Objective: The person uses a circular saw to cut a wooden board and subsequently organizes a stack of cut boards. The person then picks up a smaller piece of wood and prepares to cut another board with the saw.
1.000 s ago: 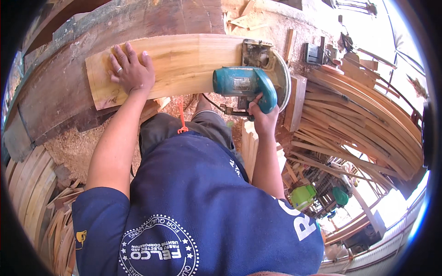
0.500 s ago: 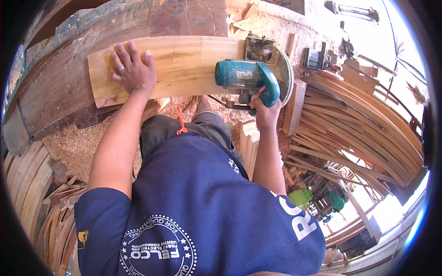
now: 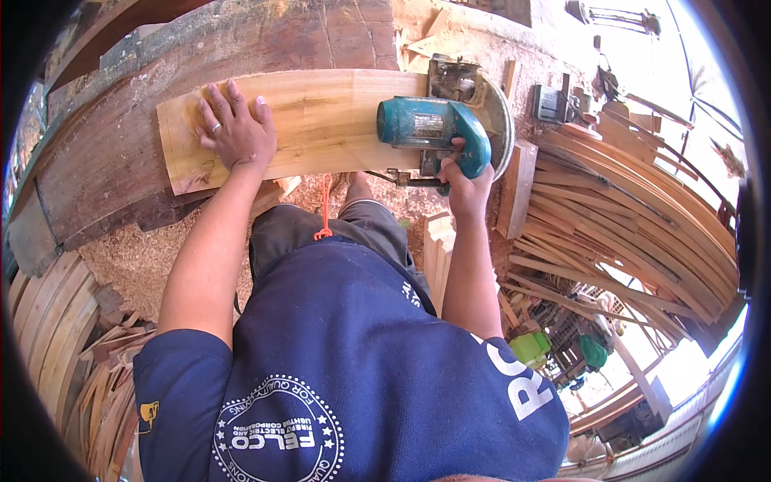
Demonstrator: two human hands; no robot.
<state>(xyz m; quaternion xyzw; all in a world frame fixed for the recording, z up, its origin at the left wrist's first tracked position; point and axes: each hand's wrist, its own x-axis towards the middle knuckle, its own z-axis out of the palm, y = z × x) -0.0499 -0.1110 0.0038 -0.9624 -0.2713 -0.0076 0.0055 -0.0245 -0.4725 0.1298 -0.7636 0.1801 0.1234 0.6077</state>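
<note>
A wide, pale wooden board (image 3: pixel 329 112) lies across the dark workbench (image 3: pixel 104 153). My left hand (image 3: pixel 238 128) presses flat on the board near its left end, fingers spread, a ring on one of them. At the board's right end sits a teal circular saw (image 3: pixel 418 122), its base plate on the wood and its round guard facing right. Wrapped round the saw's rear handle is my right hand (image 3: pixel 466 181). The saw's blade is hidden under the guard. A dark power cord (image 3: pixel 381 175) runs from the handle toward my legs.
Long thin wood strips (image 3: pixel 618 225) are piled at the right, beside a thick upright block (image 3: pixel 516 189). Sawdust (image 3: pixel 132 261) covers the floor. More boards (image 3: pixel 52 321) and offcuts lie at the lower left. A moulded timber piece (image 3: pixel 438 249) stands by my right forearm.
The board, saw and both hands appear slightly lower and to the right in the picture, along with the surroundings. Both hands keep the same hold.
</note>
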